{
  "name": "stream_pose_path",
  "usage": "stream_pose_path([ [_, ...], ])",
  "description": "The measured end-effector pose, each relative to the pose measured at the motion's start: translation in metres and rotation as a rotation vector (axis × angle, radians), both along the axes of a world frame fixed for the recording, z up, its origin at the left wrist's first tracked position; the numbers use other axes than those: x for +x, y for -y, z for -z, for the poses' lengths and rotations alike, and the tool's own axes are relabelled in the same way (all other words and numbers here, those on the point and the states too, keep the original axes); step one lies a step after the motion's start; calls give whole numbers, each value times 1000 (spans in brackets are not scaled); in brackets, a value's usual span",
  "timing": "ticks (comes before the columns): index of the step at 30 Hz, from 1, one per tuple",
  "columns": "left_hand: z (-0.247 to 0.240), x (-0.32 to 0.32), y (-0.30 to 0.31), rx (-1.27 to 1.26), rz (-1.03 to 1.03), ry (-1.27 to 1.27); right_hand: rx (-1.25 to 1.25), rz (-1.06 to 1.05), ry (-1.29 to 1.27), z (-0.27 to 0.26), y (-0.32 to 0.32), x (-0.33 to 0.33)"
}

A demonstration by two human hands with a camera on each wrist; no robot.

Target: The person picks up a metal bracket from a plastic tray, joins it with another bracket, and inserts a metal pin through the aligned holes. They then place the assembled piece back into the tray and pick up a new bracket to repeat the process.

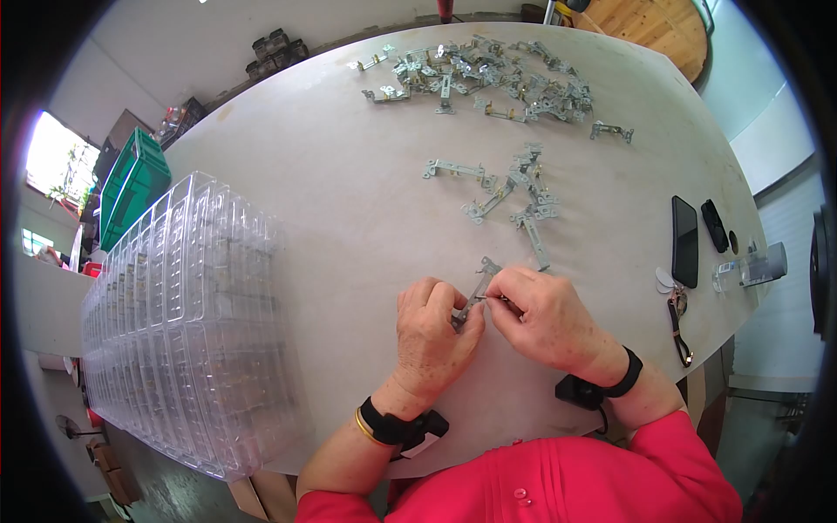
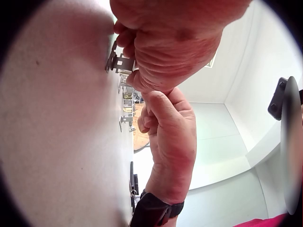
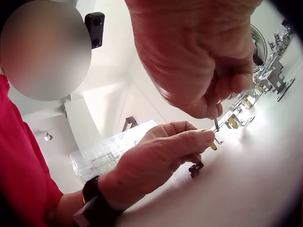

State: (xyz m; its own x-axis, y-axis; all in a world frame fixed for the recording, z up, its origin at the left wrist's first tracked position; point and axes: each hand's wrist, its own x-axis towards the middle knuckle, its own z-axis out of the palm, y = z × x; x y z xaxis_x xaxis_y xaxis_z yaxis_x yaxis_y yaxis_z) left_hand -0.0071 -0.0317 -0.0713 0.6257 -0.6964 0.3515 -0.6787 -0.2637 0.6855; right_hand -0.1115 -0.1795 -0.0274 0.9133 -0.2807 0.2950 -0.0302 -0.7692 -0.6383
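In the head view my left hand (image 1: 433, 336) holds a slim metal bracket (image 1: 486, 268) between thumb and fingers, low over the tabletop. My right hand (image 1: 551, 321) comes in from the other side, its thumb and fingers pinching a thin metal piece (image 3: 217, 124) that meets the bracket. The kind of thin piece I cannot tell. One dark end of the bracket (image 3: 195, 169) sticks out below the left fingers in the right wrist view. Much of the bracket's middle is hidden by the fingers. Beyond the hands lie several similar loose brackets (image 1: 459, 169).
A large pile of brackets (image 1: 488, 74) lies at the table's far side. Stacked clear plastic trays (image 1: 205, 331) stand on the left, with a green crate (image 1: 132, 187) behind. At right are a phone (image 1: 685, 242), keys (image 1: 678, 305) and a clear bottle (image 1: 750, 268).
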Motion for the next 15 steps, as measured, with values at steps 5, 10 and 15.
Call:
stream_pose_path([
  [5,0,0,0,-7,6,3,61,-22,-25,-1,0,0],
  [10,5,3,1,-34,-16,65,24,89,-20,-4,3,0],
  [15,4,1,1,18,-60,62,180,127,-60,-3,5,1],
])
